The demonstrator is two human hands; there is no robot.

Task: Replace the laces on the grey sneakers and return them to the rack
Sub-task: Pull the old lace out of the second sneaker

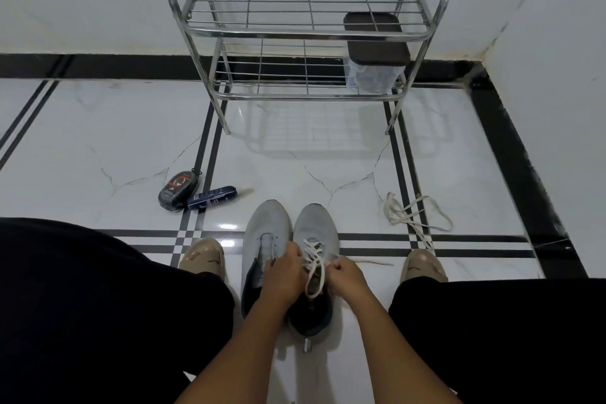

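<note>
Both hands work over the right sneaker (314,233), so the lacing of that shoe looks like the step in hand, and it seems nearly done. The left hand (284,272) has its fingers curled at the shoe's inner edge, apparently pinching the white lace (314,259), though the pinch itself is hidden from this angle. The right hand (344,274) is clenched on the other side, with a loop of that lace hanging just below its knuckles and a loose tail trailing away to the right along the floor. The flat, woven lace crisscrosses the eyelets just ahead of the fingertips.

The left sneaker (265,229), touching its partner just left of the left hand, shows an open throat with no white lace. By my judgement the next move is to draw both ends snug and tie them, then thread the bare shoe. Both are soft grey knit with dark collars.

Well off to the right of the right hand lies a limp tangle of pale spare lace (413,216). Beyond the left hand sit a glossy black oval polish case (178,188) and a dark blue tube (213,197). Farthest ahead stands the rack (308,31), shiny steel wire with two tiers, a clear brown-lidded box (375,54) on its lower shelf. The floor is polished marble-like tile.
</note>
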